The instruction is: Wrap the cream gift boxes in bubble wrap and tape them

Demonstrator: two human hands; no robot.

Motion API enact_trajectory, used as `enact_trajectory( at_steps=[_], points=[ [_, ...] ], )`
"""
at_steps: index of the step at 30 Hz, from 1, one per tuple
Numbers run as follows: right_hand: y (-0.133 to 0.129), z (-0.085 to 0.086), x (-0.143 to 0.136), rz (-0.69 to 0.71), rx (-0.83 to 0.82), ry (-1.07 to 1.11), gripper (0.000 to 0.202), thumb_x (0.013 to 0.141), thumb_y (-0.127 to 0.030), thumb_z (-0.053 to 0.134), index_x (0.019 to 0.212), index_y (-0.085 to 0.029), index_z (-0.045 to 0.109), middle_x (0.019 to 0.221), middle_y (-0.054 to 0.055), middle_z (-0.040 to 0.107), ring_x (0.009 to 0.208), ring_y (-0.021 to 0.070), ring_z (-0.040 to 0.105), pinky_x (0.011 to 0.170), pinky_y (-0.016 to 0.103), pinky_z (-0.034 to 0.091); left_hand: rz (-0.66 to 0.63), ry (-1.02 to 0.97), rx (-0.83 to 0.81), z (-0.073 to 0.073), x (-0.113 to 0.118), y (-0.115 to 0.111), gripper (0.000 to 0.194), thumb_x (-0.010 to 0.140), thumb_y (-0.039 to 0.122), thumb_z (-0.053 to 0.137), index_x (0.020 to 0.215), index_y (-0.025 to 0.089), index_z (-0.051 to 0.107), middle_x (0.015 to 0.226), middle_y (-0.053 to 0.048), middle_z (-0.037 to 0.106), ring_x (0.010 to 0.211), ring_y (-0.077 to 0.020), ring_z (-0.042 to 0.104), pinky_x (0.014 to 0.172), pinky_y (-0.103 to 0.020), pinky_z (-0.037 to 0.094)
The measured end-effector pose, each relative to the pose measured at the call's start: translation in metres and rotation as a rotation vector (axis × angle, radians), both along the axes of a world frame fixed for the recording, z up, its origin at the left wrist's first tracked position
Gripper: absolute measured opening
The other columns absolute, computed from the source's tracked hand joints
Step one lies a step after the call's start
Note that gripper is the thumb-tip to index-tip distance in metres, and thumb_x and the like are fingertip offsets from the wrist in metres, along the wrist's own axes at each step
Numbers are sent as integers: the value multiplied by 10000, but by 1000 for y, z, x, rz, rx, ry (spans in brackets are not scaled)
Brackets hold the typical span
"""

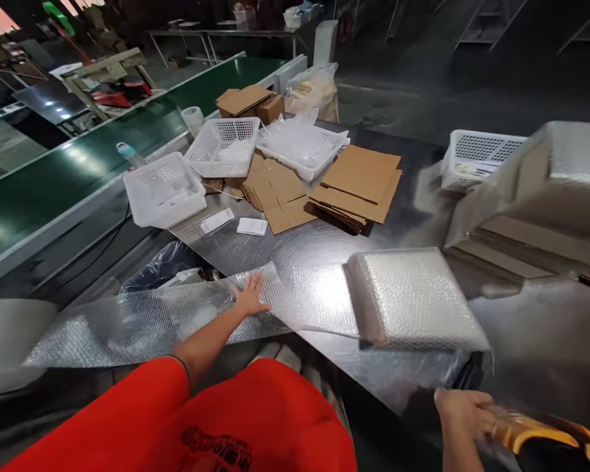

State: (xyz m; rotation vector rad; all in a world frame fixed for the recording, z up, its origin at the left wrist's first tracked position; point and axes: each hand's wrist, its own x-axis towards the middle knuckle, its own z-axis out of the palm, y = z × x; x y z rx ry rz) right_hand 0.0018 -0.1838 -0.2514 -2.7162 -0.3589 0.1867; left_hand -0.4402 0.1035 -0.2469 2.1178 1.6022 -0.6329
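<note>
My left hand (250, 296) lies with fingers spread on a long strip of bubble wrap (162, 314), pressing it near the table's edge. The strip runs left toward a large pale roll (14, 341). To the right, a cut end seems to meet more bubble wrap (324, 295), which reaches under a flat box wrapped in bubble wrap (417, 298) on the metal table. At the lower right, my right hand (465, 413) is closed round a yellow-and-black tape dispenser (545, 436), partly out of frame and blurred.
Flat cardboard boxes (358, 177) and white baskets (164, 190) sit at the back of the table, with small white labels (252, 226) before them. Wrapped boxes (531, 203) are stacked at right beside another basket (482, 154). A green conveyor (93, 151) runs along the left.
</note>
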Motion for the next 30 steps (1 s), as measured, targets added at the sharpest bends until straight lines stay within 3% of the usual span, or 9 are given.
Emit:
enact_trajectory(
  at_steps=[2, 4, 9, 12, 14, 19, 23, 27, 30],
  points=[
    [8, 7, 8, -113, 57, -46, 948, 793, -508, 489, 1556, -59, 151, 1446, 446, 271, 1335, 607, 327, 901, 865, 277, -20, 58, 19, 1, -19, -7, 1076, 808, 552, 666, 1606, 263, 6, 1676, -98, -31, 1536, -406, -54, 1119, -772, 138],
    [18, 26, 6, -52, 189, -225, 820, 845, -455, 498, 1525, -51, 281, 1452, 410, 307, 1356, 560, 324, 1011, 814, 252, 6, 113, 28, 3, -37, -16, 1069, 785, 437, 728, 1605, 313, 52, 1683, -73, 29, 1545, -376, -6, 1152, -729, 127],
    [69, 75, -45, 754, 386, -514, 575, 930, -346, 523, 1446, -108, 434, 1410, 283, 453, 1346, 445, 400, 1049, 668, 370, 337, 266, 27, 27, -82, -30, 535, 892, 358, 617, 1390, 169, 566, 1545, -172, 441, 1452, -416, 337, 1125, -618, 326],
    [103, 66, -101, 1315, 267, -341, 379, 941, -265, 511, 1304, -170, 567, 1350, 186, 550, 1310, 344, 453, 1100, 548, 362, 468, 340, 56, 47, -105, -35, 439, 923, 301, 545, 1289, 69, 612, 1508, -254, 451, 1394, -477, 395, 1000, -648, 431],
    [118, 46, -136, 1519, 77, -168, 383, 901, -210, 561, 1282, -183, 602, 1344, 157, 575, 1274, 305, 487, 1080, 466, 388, 506, 339, 89, 53, -109, -38, 533, 926, 289, 532, 1397, 41, 507, 1518, -297, 407, 1379, -475, 417, 983, -650, 442],
    [125, 1, -175, 1550, -136, -35, 182, 864, -179, 628, 1016, -197, 727, 1181, 145, 652, 1093, 311, 585, 857, 402, 488, 359, 165, 145, 31, -62, -35, 854, 885, 306, 597, 1602, 173, 154, 1656, -190, 188, 1511, -330, 247, 1156, -471, 347],
    [120, -7, -174, 1539, -198, -32, 216, 918, -188, 583, 1064, -246, 731, 1300, 132, 602, 1212, 325, 517, 956, 448, 447, 133, 30, 97, 5, -18, -30, 1011, 764, 168, 689, 1598, 336, 145, 1691, -110, 58, 1536, -402, 79, 1165, -647, 220],
    [120, -5, -176, 1538, -257, -37, 218, 930, -200, 572, 1064, -260, 733, 1291, 122, 602, 1205, 313, 509, 958, 439, 445, 78, -12, 174, -2, -15, -13, 676, 858, 169, 617, 1492, 317, 431, 1594, -118, 348, 1466, -368, 277, 1184, -619, 192],
    [122, -4, -181, 1526, -283, -53, 247, 931, -172, 542, 1083, -238, 725, 1312, 137, 588, 1207, 322, 501, 961, 461, 447, 80, -71, 151, 7, -42, 3, 316, 944, 204, 513, 1200, 303, 669, 1326, -71, 605, 1318, -264, 459, 1175, -461, 284]
  ],
)
